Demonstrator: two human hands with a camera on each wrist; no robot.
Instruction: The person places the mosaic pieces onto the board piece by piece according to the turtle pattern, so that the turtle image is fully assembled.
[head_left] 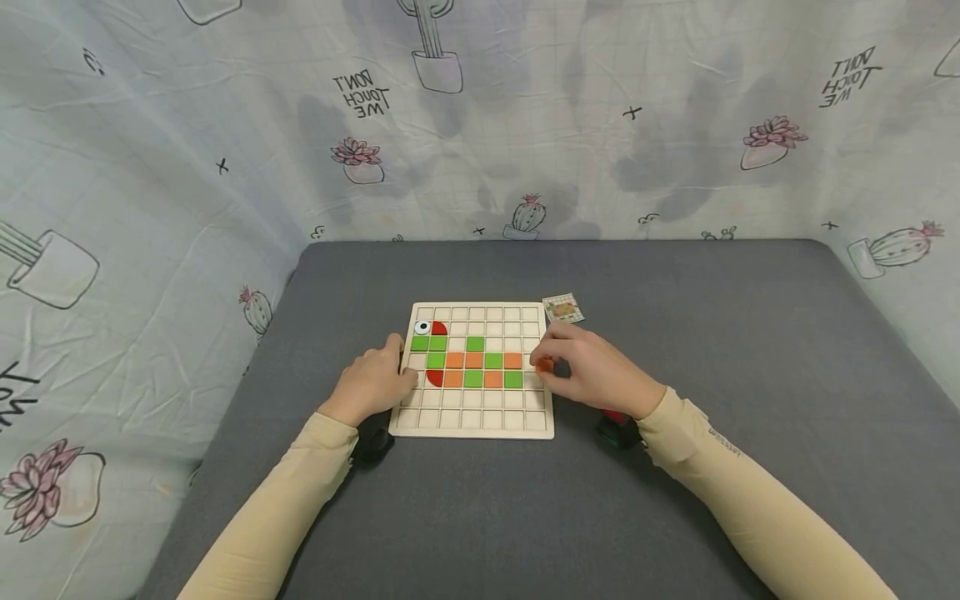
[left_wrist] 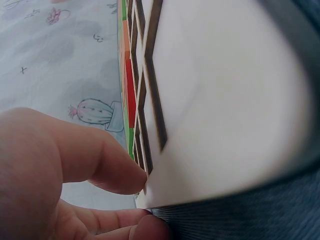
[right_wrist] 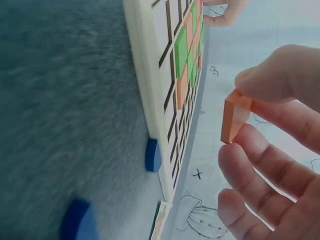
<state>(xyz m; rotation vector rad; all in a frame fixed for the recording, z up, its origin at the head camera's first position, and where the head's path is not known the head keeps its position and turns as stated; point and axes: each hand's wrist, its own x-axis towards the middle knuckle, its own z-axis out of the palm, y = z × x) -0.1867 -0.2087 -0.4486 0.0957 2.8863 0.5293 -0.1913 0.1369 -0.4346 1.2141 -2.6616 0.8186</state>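
A cream gridded board [head_left: 480,414] lies on the grey table, with green, orange and red tiles and an eye tile [head_left: 423,327] set in its squares. At its left edge my left hand [head_left: 372,383] holds the board, thumb over the rim and other fingers along the side. My right hand [head_left: 600,371] hovers at the board's right edge. Between thumb and fingertips it pinches an orange tile [right_wrist: 236,116], raised off the board; the other fingers curl loosely below. The tile is partly covered by the fingers in the head view.
A small printed card [head_left: 562,308] lies by the board's upper right corner. Two blue pieces [right_wrist: 153,155] show beside the board in the right wrist view. Something red and dark [head_left: 617,427] shows under my right wrist. A patterned cloth [head_left: 480,125] hangs behind the table.
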